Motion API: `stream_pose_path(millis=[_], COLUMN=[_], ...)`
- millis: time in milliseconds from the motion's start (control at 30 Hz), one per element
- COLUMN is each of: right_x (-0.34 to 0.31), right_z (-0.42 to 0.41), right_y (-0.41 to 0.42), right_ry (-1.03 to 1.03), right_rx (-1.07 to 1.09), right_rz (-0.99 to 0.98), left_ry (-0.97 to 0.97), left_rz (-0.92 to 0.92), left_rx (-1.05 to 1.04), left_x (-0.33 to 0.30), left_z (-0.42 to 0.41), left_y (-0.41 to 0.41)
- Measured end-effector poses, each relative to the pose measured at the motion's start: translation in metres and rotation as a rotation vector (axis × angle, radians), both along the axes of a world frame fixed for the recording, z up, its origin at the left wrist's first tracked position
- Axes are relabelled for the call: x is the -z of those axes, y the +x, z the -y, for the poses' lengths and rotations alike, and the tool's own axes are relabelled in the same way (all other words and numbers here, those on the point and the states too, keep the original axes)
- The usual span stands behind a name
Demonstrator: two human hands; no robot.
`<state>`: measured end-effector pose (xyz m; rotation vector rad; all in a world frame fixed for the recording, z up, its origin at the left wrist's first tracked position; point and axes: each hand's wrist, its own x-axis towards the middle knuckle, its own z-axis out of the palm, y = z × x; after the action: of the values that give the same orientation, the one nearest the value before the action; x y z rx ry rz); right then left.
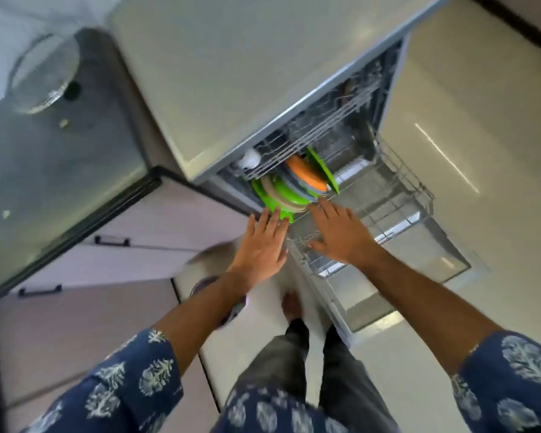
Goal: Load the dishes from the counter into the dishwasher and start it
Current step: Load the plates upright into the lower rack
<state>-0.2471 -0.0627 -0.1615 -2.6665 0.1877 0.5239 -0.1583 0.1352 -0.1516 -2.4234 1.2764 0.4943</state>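
Observation:
The dishwasher (384, 98) stands open under the counter, its door (419, 276) folded down. Its lower wire rack (397, 195) is pulled out. Green, beige, grey and orange plates (294, 185) stand on edge in the rack's left part. A white cup (250, 158) sits in the upper rack (310, 132). My left hand (263, 242) reaches with straight fingers to the green plate at the rack's near-left corner. My right hand (341, 234) lies flat over the rack's front edge, fingers spread, just below the plates. Neither hand holds anything.
A pale counter (247, 73) runs above the dishwasher. At the left is a steel sink (60, 157) with a glass bowl (43, 73) at its far end. Drawers with dark handles (111, 240) sit below it. My legs and a bare foot (291, 304) stand on the pale floor.

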Motion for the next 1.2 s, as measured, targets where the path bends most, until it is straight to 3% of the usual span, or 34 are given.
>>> stream_pose_path(millis=[133,400,667,867,1067,1200], right_x=[-0.052,-0.138,-0.190,-0.204,-0.204,-0.209], right_z=[-0.057,-0.203,-0.428,-0.583,-0.695,-0.760], right_y=[0.012,0.063,0.069,0.035,-0.028,-0.078], right_ry=[-0.097,-0.162,-0.098,-0.006,0.132,0.270], right_rx=[-0.238,-0.640,-0.955,-1.151,-1.461,-1.693], right_rz=[0.036,0.195,0.321,0.378,0.373,0.494], left_ry=[-0.005,-0.208,-0.288,-0.296,-0.312,-0.332], left_rz=[0.034,0.144,0.274,0.369,0.493,0.607], left_rx=[-0.201,-0.677,-1.091,-1.327,-1.540,-1.716], left_x=[-0.046,-0.120,-0.152,-0.162,-0.171,-0.167], left_z=[-0.069,-0.230,-0.435,-0.553,-0.615,-0.651], left_y=[-0.027,-0.065,-0.170,-0.256,-0.334,-0.398])
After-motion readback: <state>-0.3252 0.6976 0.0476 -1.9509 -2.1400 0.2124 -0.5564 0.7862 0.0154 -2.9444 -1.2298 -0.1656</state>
